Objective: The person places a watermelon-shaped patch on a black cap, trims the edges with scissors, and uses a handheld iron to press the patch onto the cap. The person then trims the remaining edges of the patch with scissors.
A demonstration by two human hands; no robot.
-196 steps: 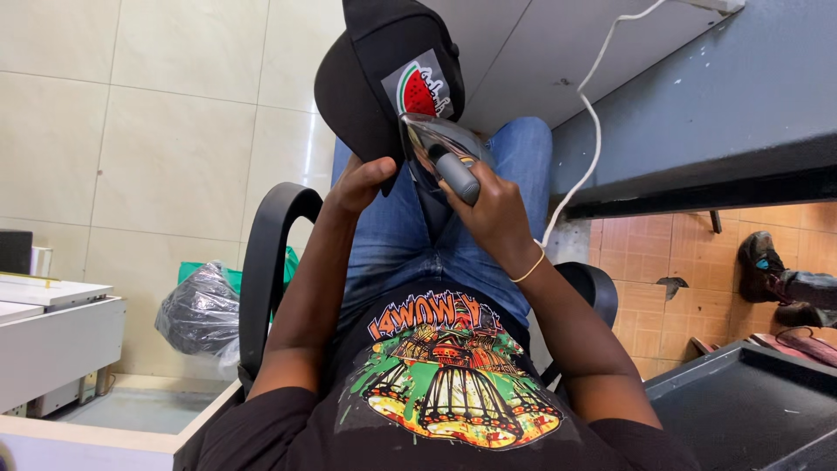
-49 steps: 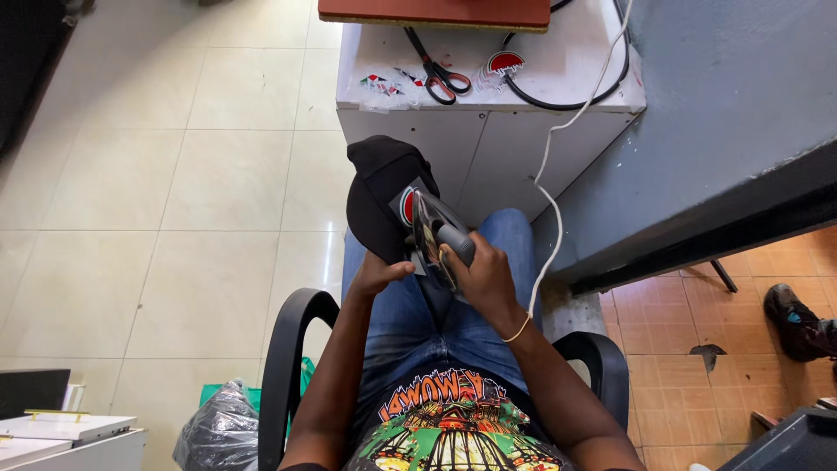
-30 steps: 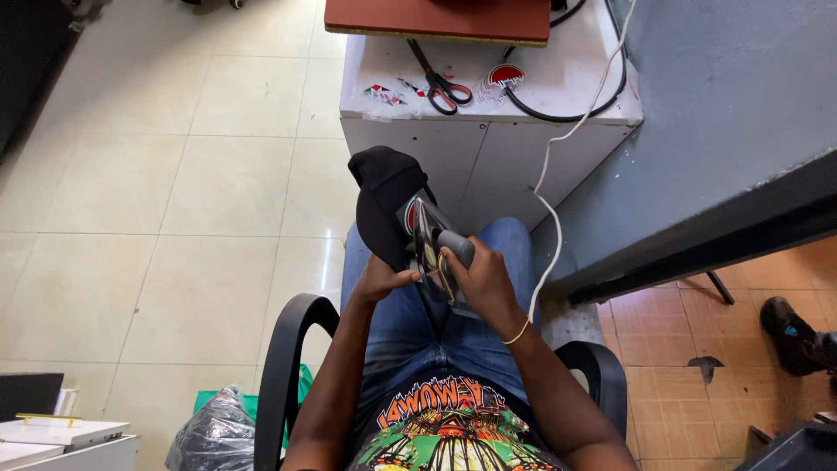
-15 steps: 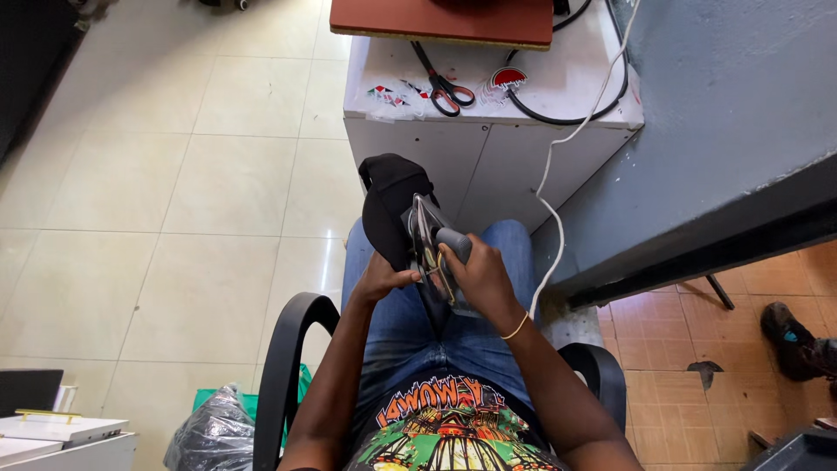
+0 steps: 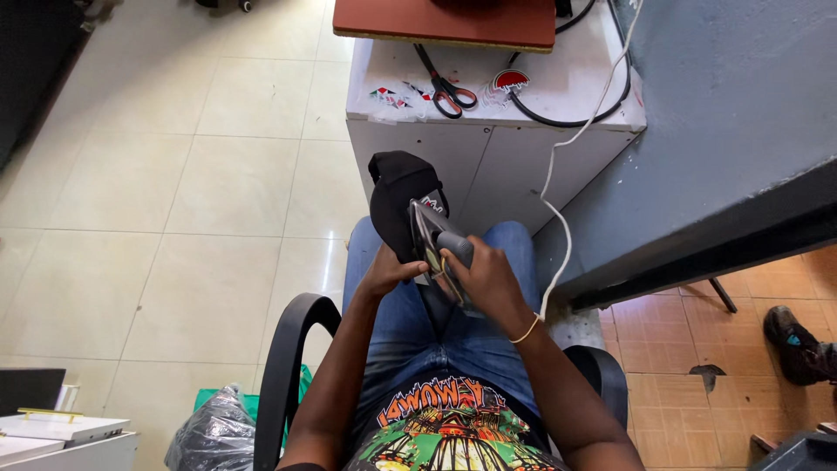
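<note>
I sit in a black chair with a black cap point(image 5: 394, 196) held over my knees. My left hand point(image 5: 388, 272) grips the cap from below at its lower edge. My right hand point(image 5: 493, 279) is closed around the grey handle of a small flat iron point(image 5: 443, 251), which stands on edge with its plate against the cap's front. A bit of a red and white patch point(image 5: 433, 202) shows just above the iron. A white cord point(image 5: 558, 192) runs from near my right hand up to the cabinet top.
A white cabinet point(image 5: 488, 161) stands right in front of my knees, with scissors point(image 5: 445, 87), a black cable point(image 5: 567, 118), stickers and a red-brown board point(image 5: 445, 19) on top. Chair armrest point(image 5: 283, 366) and black bag point(image 5: 209, 432) on the left. Another person's shoe point(image 5: 798, 344) far right.
The cap has come down from close to my face to over my knees and turned, so its patch is nearly hidden. The iron stays pressed to it, tilted more on edge.
</note>
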